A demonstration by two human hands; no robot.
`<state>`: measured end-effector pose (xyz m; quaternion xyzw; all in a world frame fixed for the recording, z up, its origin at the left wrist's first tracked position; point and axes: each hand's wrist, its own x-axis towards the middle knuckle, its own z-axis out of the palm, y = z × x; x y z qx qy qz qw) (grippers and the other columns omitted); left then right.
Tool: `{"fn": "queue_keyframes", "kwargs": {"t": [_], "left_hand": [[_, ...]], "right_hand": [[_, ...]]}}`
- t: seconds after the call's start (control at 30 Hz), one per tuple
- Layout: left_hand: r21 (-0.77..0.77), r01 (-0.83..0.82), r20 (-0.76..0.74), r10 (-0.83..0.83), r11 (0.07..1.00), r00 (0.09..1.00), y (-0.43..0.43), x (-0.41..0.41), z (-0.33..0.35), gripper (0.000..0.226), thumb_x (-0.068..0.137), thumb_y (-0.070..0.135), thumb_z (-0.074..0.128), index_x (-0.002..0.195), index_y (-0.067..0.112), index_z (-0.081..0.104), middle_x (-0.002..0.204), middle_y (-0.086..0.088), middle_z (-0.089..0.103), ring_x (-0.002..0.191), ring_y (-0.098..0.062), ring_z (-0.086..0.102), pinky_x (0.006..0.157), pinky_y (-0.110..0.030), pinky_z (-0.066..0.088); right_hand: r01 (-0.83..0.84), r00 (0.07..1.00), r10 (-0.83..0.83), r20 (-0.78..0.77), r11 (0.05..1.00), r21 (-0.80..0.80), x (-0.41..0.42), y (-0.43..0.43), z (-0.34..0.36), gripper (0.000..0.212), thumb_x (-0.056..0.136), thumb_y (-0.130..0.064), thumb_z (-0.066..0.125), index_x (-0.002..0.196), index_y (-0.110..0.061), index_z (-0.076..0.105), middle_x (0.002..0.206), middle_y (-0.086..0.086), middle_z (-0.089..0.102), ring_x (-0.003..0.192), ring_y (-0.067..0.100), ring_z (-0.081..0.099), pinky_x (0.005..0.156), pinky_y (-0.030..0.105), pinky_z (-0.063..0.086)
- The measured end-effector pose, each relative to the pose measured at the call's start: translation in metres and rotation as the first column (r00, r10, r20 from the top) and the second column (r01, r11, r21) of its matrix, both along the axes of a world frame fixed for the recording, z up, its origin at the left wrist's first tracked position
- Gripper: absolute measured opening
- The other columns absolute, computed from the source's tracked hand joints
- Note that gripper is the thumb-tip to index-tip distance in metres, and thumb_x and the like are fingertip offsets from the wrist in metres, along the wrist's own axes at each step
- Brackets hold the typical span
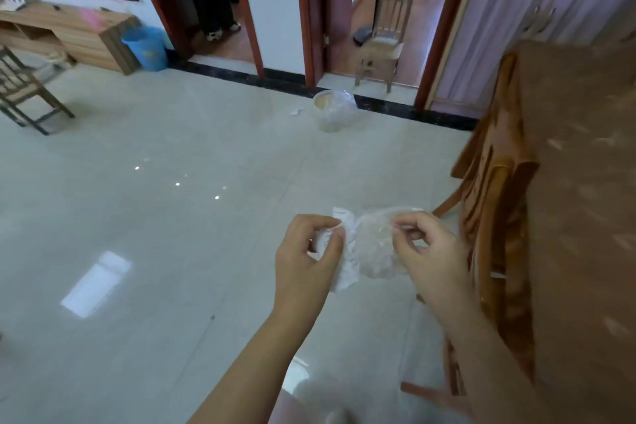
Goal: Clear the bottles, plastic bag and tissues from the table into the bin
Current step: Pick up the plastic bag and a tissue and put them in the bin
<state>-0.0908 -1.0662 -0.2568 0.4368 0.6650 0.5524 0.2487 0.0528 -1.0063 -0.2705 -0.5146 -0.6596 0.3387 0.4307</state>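
I am on the carrying step. My left hand has a pinching grip on the tissues, and my right hand has a pinching grip on the plastic bag. Next I should walk over the shiny floor to the bin by the doorway, well apart from me. The surface is on my right, with chairs beside it.

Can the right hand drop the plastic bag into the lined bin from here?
Probably not. The right hand holds the plastic bag well short of the lined bin, with bare floor between; nothing blocks walking closer.
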Motion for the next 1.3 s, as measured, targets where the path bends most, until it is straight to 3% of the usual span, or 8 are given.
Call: {"fn": "queue_keyframes", "kwargs": {"t": [0.27, 0.4, 0.5, 0.67, 0.8, 0.97, 1.13, 1.3], "left_hand": [[0.004, 0.091, 0.067, -0.091, 0.996, 0.994, 0.141, -0.046, -0.008, 0.022, 0.082, 0.013, 0.065, 0.074, 0.033, 0.059, 0.081, 0.008, 0.063, 0.071, -0.002, 0.056, 0.063, -0.014, 0.042], [-0.042, 0.095, 0.215, -0.084, 0.995, 0.973, 0.228, -0.087, -0.003, 0.017, 0.084, 0.013, 0.064, 0.074, 0.028, 0.062, 0.08, 0.004, 0.064, 0.076, -0.017, 0.061, 0.068, -0.037, 0.051], [-0.035, 0.148, 0.206, -0.138, 0.988, 0.969, 0.293, -0.112, 0.008, 0.015, 0.083, 0.018, 0.064, 0.075, 0.03, 0.063, 0.08, 0.006, 0.064, 0.076, -0.021, 0.061, 0.068, -0.045, 0.053], [-0.005, 0.268, 0.132, -0.265, 0.963, 0.955, 0.389, -0.125, 0.021, 0.019, 0.084, 0.015, 0.063, 0.074, 0.031, 0.061, 0.081, 0.007, 0.064, 0.075, -0.014, 0.059, 0.066, -0.032, 0.049], [-0.012, 0.313, 0.133, -0.308, 0.95, 0.942, 0.456, -0.118, 0.017, 0.02, 0.083, 0.015, 0.064, 0.074, 0.032, 0.06, 0.079, 0.008, 0.064, 0.073, -0.014, 0.059, 0.064, -0.029, 0.048], [0.0, 0.392, 0.079, -0.391, 0.92, 0.917, 0.554, -0.089, 0.011, 0.015, 0.083, 0.015, 0.063, 0.076, 0.027, 0.062, 0.08, 0.007, 0.065, 0.071, -0.004, 0.058, 0.061, -0.012, 0.043], [-0.002, 0.472, 0.05, -0.471, 0.882, 0.881, 0.653, -0.043, 0.016, 0.015, 0.084, 0.016, 0.062, 0.079, 0.029, 0.061, 0.083, 0.009, 0.065, 0.076, -0.003, 0.058, 0.064, -0.01, 0.045], [0.027, 0.508, 0.062, -0.509, 0.861, 0.859, 0.748, -0.003, 0.027, 0.017, 0.084, 0.014, 0.063, 0.078, 0.03, 0.061, 0.081, 0.009, 0.064, 0.075, -0.004, 0.058, 0.062, -0.011, 0.045]], "right_hand": [[0.135, 0.987, -0.142, 0.069, 0.986, 0.099, -0.033, 0.117, 0.007, 0.024, 0.077, 0.004, 0.065, 0.078, -0.019, 0.06, 0.074, -0.01, 0.058, 0.073, -0.004, 0.052, 0.063, 0.003, 0.037], [0.188, 0.972, -0.204, 0.119, 0.973, 0.13, -0.062, 0.195, 0.018, 0.02, 0.079, 0.0, 0.065, 0.08, -0.019, 0.059, 0.074, -0.013, 0.056, 0.075, -0.007, 0.052, 0.064, 0.005, 0.039], [0.233, 0.959, -0.251, 0.132, 0.963, 0.137, -0.081, 0.253, 0.03, 0.015, 0.081, -0.004, 0.064, 0.085, -0.019, 0.062, 0.077, -0.011, 0.059, 0.081, 0.001, 0.054, 0.063, 0.009, 0.045], [0.314, 0.94, -0.328, 0.09, 0.939, 0.139, -0.094, 0.336, 0.043, 0.009, 0.082, -0.005, 0.064, 0.088, -0.011, 0.064, 0.083, 0.001, 0.065, 0.079, 0.006, 0.056, 0.065, 0.012, 0.046], [0.369, 0.925, -0.375, 0.065, 0.925, 0.097, -0.087, 0.391, 0.044, 0.009, 0.084, -0.012, 0.063, 0.093, -0.014, 0.064, 0.087, -0.002, 0.065, 0.082, 0.004, 0.057, 0.068, 0.013, 0.049], [0.426, 0.9, -0.432, 0.057, 0.9, 0.092, -0.062, 0.472, 0.04, 0.01, 0.085, -0.016, 0.061, 0.093, -0.012, 0.064, 0.089, -0.002, 0.066, 0.085, 0.003, 0.057, 0.07, 0.008, 0.046], [0.479, 0.875, -0.484, 0.031, 0.873, 0.09, -0.019, 0.558, 0.04, 0.009, 0.085, -0.009, 0.061, 0.093, -0.009, 0.065, 0.091, 0.003, 0.066, 0.082, 0.012, 0.059, 0.069, 0.012, 0.047], [0.484, 0.872, -0.488, 0.03, 0.871, 0.086, 0.022, 0.646, 0.048, 0.017, 0.085, -0.008, 0.061, 0.087, -0.025, 0.06, 0.084, -0.009, 0.063, 0.081, 0.006, 0.057, 0.066, 0.011, 0.046]]}}
